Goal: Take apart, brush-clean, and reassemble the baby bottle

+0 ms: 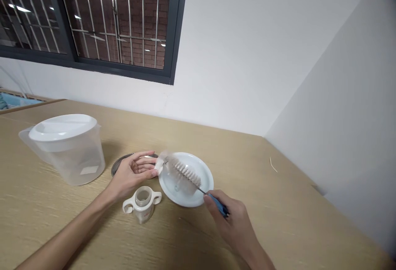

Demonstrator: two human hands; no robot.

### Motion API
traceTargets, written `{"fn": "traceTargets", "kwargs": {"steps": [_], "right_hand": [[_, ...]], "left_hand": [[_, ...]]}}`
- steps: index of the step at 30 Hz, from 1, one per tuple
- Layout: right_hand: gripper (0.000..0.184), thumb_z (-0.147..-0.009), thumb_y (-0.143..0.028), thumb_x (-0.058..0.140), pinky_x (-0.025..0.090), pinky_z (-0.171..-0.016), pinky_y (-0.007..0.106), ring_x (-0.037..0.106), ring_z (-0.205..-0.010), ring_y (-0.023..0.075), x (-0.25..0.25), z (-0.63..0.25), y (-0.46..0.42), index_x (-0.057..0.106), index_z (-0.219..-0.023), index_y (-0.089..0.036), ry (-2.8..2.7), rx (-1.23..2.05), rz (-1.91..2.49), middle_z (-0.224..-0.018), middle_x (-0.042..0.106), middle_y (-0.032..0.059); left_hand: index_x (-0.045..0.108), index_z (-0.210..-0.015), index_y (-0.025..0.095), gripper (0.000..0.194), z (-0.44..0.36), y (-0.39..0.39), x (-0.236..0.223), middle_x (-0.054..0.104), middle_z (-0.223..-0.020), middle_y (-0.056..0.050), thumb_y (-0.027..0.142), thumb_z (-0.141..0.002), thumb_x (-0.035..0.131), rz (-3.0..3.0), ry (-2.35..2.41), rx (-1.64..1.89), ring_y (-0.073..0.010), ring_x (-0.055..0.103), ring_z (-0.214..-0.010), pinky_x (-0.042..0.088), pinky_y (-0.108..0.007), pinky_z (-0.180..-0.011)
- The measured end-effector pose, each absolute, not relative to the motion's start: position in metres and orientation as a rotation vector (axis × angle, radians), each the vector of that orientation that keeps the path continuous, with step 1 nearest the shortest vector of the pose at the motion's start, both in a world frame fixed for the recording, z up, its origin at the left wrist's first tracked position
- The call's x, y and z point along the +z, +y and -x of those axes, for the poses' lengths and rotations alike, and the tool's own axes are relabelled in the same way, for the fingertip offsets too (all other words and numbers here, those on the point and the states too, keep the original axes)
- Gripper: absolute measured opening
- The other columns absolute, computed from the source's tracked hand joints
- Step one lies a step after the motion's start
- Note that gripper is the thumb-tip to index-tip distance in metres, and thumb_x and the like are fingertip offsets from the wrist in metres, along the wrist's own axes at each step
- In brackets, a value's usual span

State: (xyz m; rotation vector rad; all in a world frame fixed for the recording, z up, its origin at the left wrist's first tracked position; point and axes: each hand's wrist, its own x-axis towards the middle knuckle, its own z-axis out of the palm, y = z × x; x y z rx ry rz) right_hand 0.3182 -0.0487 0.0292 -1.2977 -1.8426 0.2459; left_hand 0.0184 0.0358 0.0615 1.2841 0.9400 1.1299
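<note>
My right hand is closed around the blue handle of a bottle brush. The brush's white bristles lie over a white plate, pointing up and left. At the brush's tip, my left hand pinches a small white bottle top between thumb and fingers. Motion blurs that piece, and I cannot tell whether the brush tip is inside it or only touching it. Just below my left hand, a small two-handled baby bottle stands upright with its mouth uncovered.
A clear plastic pitcher with a white lid stands at the left. Partly hidden behind my left hand is a dark-rimmed round dish. A thin pale strip lies on the wooden table at the right. Walls and a barred window rise behind.
</note>
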Motion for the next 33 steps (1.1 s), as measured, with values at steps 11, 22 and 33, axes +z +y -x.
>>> {"fn": "traceTargets", "kwargs": {"steps": [11, 22, 33], "right_hand": [[0.033, -0.098, -0.039, 0.051, 0.034, -0.047, 0.021, 0.041, -0.049, 0.0091, 0.030, -0.316, -0.051, 0.071, -0.086, -0.016, -1.804, 0.245, 1.298, -0.059, 0.053, -0.0031], [0.025, -0.098, -0.034, 0.054, 0.036, -0.047, 0.019, 0.043, -0.047, 0.0072, 0.034, -0.315, -0.054, 0.070, -0.088, -0.017, -1.784, 0.071, 1.277, -0.060, 0.057, -0.0040], [0.037, -0.098, -0.046, 0.052, 0.037, -0.047, 0.022, 0.043, -0.048, 0.0099, 0.032, -0.316, -0.050, 0.071, -0.086, -0.016, -1.703, 0.129, 1.408, -0.059, 0.057, -0.0012]], "left_hand": [[0.054, -0.133, 0.013, 0.073, -0.016, 0.036, 0.063, 0.076, -0.115, -0.016, 0.040, -0.074, 0.085, -1.315, 0.895, 1.077, -0.0231, 0.074, -0.098, 0.058, -0.035, -0.089], [0.054, -0.133, 0.012, 0.068, -0.016, 0.035, 0.065, 0.079, -0.103, -0.012, 0.045, -0.079, 0.080, -1.321, 0.882, 1.074, -0.0181, 0.073, -0.088, 0.057, -0.027, -0.080], [0.062, -0.128, 0.019, 0.058, -0.018, 0.032, 0.066, 0.073, -0.122, -0.014, 0.036, -0.077, 0.084, -1.310, 0.842, 1.098, -0.0269, 0.069, -0.113, 0.057, -0.038, -0.097]]}}
